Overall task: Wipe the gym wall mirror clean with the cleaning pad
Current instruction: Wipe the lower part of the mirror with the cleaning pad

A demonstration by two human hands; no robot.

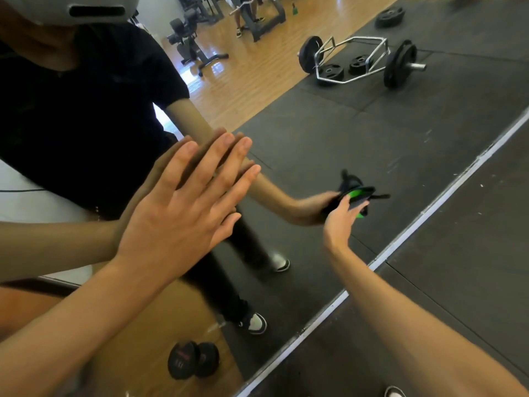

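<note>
Black rubber floor [472, 282]; reflected wood floor [243, 81], hex barbell [357, 61].

No legible text anywhere. Dumbbell [193, 359] reflected in mirror [329, 144] carries reddish band and pale marks on end face — too blurred to read. Weight plates [359, 64] — markings unreadable.
</note>
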